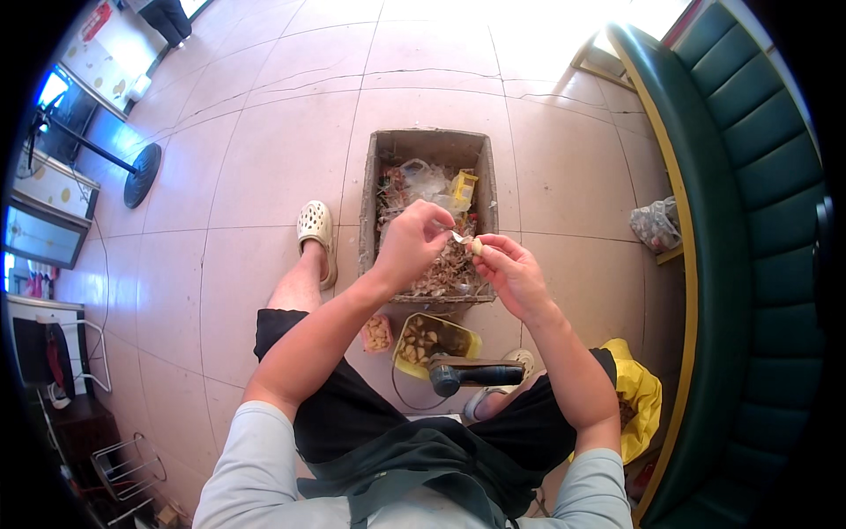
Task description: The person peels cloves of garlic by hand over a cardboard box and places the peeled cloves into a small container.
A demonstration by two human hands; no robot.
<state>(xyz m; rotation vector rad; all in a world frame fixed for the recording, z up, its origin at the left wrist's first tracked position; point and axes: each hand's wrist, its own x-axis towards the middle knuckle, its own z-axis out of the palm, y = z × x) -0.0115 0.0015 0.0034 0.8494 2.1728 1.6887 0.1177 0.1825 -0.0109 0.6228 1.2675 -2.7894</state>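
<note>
- While sitting over the tiled floor [264, 150], the person is holding both hands together at frame centre, just above a cardboard box [368, 203].
- Left hand [410, 240] is curling closed, fingertips pinching a thin pale bit of peel [459, 236] at the clove.
- Right hand [511, 271] is gripping a small pale garlic clove [477, 247] between thumb and fingers, narrow pinch; the clove is sitting right between the two hands, over the box's lower right part.
- The box is lying open at centre frame, holding dry peel scraps, crumpled clear plastic and a yellow piece [462, 189].
- A yellow tub [471, 339] with peeled pieces is standing just below the box, between the knees; a small pink container [377, 333] is sitting just left of it.
- A dark handled tool [471, 373] is lying across the lap area, below the tub.
- A foot in a white perforated clog [315, 227] is resting left of the box.
- A yellow bag [636, 397] is lying at lower right, beside the green padded bench [749, 220].
- A clear bag [656, 225] is resting at right, near the bench edge.
</note>
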